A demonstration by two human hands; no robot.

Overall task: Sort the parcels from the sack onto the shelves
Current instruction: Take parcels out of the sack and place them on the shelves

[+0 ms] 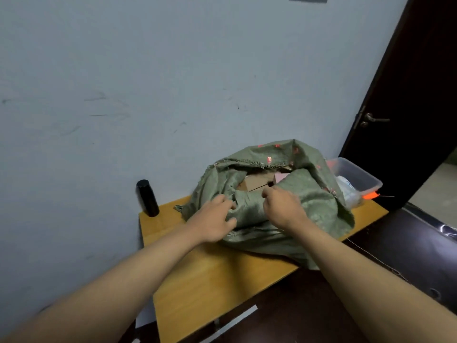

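A green woven sack (314,194) lies on a wooden table (212,276) against the wall, its mouth gaping toward me. Inside the opening I see a brown cardboard parcel (254,182) and a pink parcel (280,177); anything deeper is hidden by the fabric. My left hand (214,220) grips the near rim of the sack at the left of the mouth. My right hand (282,206) has its fingers curled into the sack's fabric at the right of the mouth. No shelves are in view.
A black cylindrical bottle (148,198) stands at the table's back left corner. A clear plastic bin (356,179) with an orange clip sits behind the sack at the right. A dark door (405,102) stands open at the right, and a dark surface lies below it.
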